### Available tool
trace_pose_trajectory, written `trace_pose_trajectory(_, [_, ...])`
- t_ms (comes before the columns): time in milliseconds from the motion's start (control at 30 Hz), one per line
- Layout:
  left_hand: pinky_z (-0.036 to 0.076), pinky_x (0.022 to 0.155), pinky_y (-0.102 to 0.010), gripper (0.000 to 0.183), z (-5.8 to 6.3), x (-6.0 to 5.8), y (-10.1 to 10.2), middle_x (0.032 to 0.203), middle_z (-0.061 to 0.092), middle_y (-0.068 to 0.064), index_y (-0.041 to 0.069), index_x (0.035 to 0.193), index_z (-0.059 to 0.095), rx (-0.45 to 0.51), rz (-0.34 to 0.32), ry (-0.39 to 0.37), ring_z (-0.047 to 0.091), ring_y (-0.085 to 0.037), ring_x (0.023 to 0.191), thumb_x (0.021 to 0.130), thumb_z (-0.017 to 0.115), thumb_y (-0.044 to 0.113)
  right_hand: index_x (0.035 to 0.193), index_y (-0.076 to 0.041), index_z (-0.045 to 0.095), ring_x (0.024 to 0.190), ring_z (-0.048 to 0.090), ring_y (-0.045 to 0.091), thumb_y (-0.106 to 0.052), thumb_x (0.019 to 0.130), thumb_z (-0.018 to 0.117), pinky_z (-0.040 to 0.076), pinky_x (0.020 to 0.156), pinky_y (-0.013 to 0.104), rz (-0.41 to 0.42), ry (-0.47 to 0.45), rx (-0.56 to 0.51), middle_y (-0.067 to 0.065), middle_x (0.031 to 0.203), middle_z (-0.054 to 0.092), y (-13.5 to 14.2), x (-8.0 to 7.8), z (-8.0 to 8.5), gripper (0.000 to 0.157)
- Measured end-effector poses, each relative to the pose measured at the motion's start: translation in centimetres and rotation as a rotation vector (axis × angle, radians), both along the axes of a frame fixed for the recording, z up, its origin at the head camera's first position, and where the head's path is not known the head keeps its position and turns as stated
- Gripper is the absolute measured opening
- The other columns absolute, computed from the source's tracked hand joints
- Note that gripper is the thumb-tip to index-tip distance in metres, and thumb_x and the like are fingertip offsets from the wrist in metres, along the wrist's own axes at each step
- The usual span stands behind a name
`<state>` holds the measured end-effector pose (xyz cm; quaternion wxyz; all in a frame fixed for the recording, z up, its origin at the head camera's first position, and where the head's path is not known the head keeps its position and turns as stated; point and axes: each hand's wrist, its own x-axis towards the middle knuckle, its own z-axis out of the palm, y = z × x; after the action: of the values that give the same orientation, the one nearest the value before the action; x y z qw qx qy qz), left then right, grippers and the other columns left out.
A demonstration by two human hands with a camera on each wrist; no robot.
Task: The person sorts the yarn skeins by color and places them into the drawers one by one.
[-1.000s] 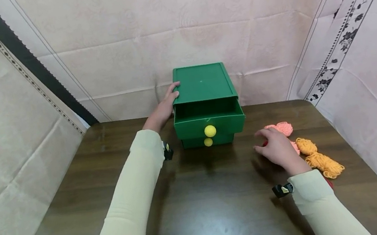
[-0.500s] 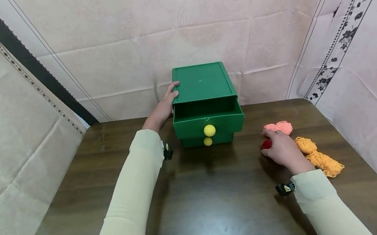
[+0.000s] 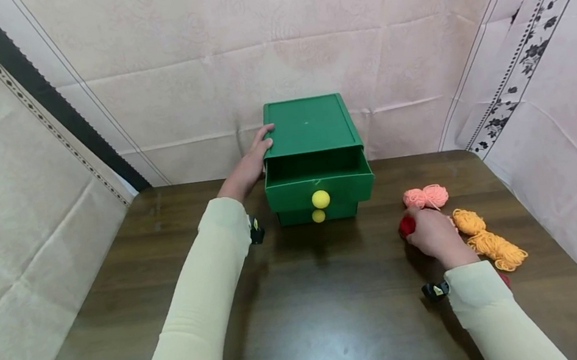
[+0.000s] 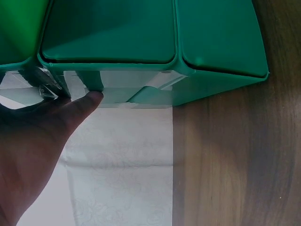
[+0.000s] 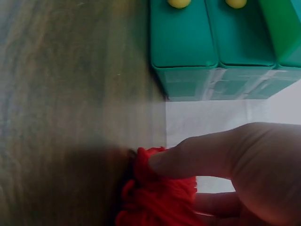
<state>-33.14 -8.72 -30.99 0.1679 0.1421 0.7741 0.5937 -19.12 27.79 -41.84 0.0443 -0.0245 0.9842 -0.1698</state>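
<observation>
A green drawer box [image 3: 308, 125] stands at the back of the table, its upper drawer [image 3: 290, 193] pulled out. That drawer has a yellow round knob [image 3: 321, 199], with a second one below on the lower drawer. My left hand [image 3: 248, 167] rests against the box's left side, fingers at the top edge; the left wrist view shows the thumb [image 4: 87, 104] straight along the taped side. On the right, my right hand [image 3: 433, 233] pinches a bundle of red yarn [image 5: 157, 200] low over the table. The palm hides part of the bundle.
Just beyond the right hand lies a pink yarn bundle [image 3: 426, 196]. Orange yarn [image 3: 491, 241] lies to its right, and a bit of red [image 3: 504, 279] shows beside the right sleeve. White patterned cloth [image 3: 301, 30] hangs behind the brown table [image 3: 287, 328].
My right hand has moved slightly right and down onto the red yarn, its fingers closing around it. The left hand and the drawer box look the same.
</observation>
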Motion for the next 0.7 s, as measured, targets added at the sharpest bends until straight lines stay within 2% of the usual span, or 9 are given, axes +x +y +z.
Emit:
trace_pose_trajectory(100, [0.03,0.111,-0.056,0.048,0.7,0.6,0.0,0.164,0.001,0.001,0.045,0.151,0.014,-0.005,-0.013,-0.009,0.025,-0.032,0.144,0.105,0.025,0.042,0.125,-0.001,0.057,0.094,0.059,0.037,-0.011,0.079,0.071,0.048,0.08,0.055,0.022,0.013,0.011,0.023,0.106,0.066,-0.3,0.0,-0.4,0.049])
trace_pose_trajectory(367, [0.029,0.112,-0.055,0.048,0.9,0.7,0.1,0.164,0.002,0.002,0.045,0.151,0.015,-0.004,-0.016,-0.002,0.024,-0.031,0.144,0.105,0.026,0.043,0.122,-0.001,0.058,0.089,0.059,0.034,-0.007,0.079,0.069,0.05,0.076,0.051,0.044,0.046,-0.016,0.021,0.102,0.066,-0.6,0.1,-0.7,0.045])
trace_pose_trajectory(533, [0.028,0.112,-0.055,0.047,0.7,0.6,0.0,0.164,0.002,0.001,0.045,0.151,0.015,-0.001,-0.014,-0.006,0.024,-0.032,0.143,0.105,0.025,0.044,0.123,-0.003,0.058,0.091,0.059,0.035,-0.007,0.081,0.07,0.051,0.079,0.053,0.052,0.08,-0.052,0.022,0.109,0.065,-1.1,0.2,-0.1,0.044])
trace_pose_trajectory(700, [0.028,0.111,-0.057,0.047,0.7,0.7,0.0,0.163,0.001,0.002,0.045,0.151,0.016,0.004,-0.014,-0.006,0.024,-0.032,0.143,0.105,0.025,0.043,0.126,-0.007,0.057,0.097,0.059,0.037,-0.01,0.082,0.072,0.052,0.082,0.056,0.042,0.124,-0.096,0.022,0.115,0.063,-1.6,0.4,1.2,0.046])
